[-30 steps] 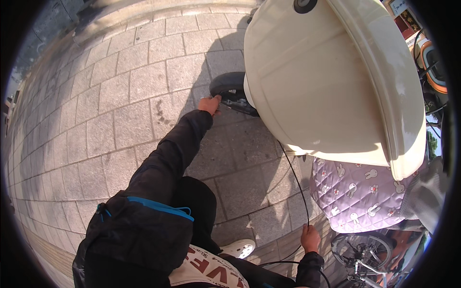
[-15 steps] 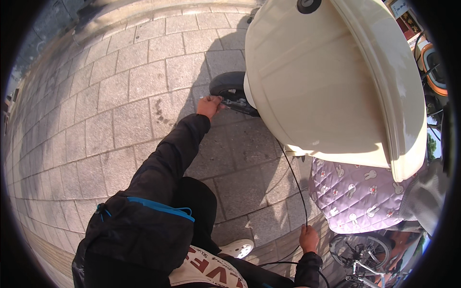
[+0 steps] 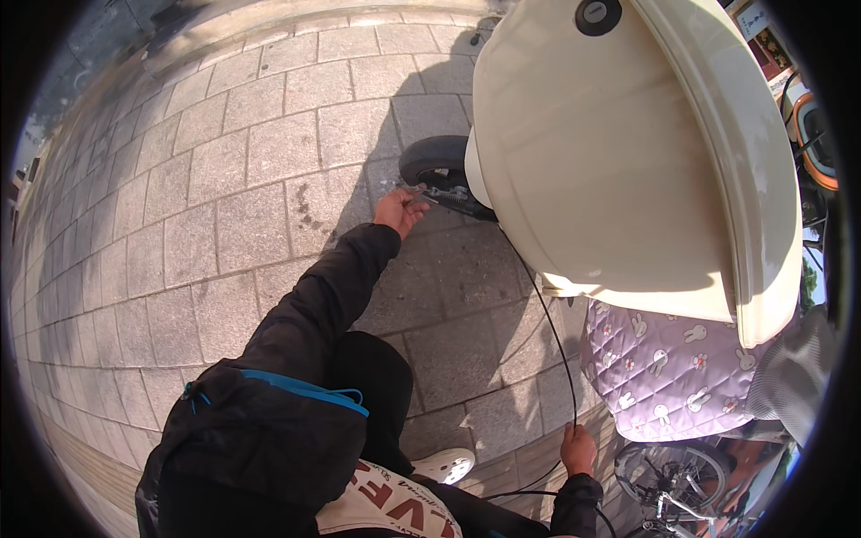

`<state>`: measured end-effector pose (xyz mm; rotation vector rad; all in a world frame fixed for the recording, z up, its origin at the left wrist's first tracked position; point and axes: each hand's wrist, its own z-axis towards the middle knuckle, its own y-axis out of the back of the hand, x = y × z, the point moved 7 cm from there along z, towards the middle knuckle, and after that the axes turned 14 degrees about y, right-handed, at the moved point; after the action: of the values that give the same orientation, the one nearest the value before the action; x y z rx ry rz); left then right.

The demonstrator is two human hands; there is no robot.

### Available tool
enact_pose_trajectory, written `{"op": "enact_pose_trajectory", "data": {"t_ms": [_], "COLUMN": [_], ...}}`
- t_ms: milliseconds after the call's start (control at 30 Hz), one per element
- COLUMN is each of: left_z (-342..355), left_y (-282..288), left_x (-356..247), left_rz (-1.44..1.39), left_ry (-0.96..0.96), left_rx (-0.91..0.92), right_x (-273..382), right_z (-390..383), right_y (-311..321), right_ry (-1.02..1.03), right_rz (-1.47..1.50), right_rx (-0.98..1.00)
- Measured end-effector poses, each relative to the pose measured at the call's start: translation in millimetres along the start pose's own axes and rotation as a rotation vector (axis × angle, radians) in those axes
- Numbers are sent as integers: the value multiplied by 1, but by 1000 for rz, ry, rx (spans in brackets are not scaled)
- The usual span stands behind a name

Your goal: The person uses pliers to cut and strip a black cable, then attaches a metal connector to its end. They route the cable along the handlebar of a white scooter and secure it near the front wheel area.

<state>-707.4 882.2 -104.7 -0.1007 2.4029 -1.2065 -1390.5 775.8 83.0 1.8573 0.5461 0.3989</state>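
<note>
A cream scooter (image 3: 619,170) fills the upper right, its black rear tyre (image 3: 429,154) showing at its left side. My left hand (image 3: 404,210) pinches at small silvery hardware (image 3: 439,192) beside that wheel; exactly what is between the fingertips is too small to make out. My right hand (image 3: 578,446), lower right, grips a thin black cable (image 3: 560,350), which runs up toward the scooter's underside and loops down by my legs.
Paving stones (image 3: 215,233) spread across the left and middle. A purple quilted cover with rabbits (image 3: 664,368) hangs below the scooter's body. A bicycle (image 3: 668,475) stands at lower right. My white shoe (image 3: 444,464) is at the bottom, with a raised kerb (image 3: 269,18) along the top.
My left hand has drawn slightly down from the wheel, its lower fingers more spread. The scooter sits a little farther right in the view. My right hand still holds the cable.
</note>
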Motion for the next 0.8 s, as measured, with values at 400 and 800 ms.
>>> {"op": "enact_pose_trajectory", "data": {"t_ms": [400, 800], "left_z": [-5, -23], "left_y": [-10, -30], "left_x": [9, 17], "left_rz": [90, 85], "left_ry": [-64, -129], "left_rx": [3, -32], "right_x": [0, -2], "right_z": [-2, -5], "right_y": [1, 3], "right_ry": [-26, -10], "right_rz": [-29, -9], "right_rx": [37, 7]}}
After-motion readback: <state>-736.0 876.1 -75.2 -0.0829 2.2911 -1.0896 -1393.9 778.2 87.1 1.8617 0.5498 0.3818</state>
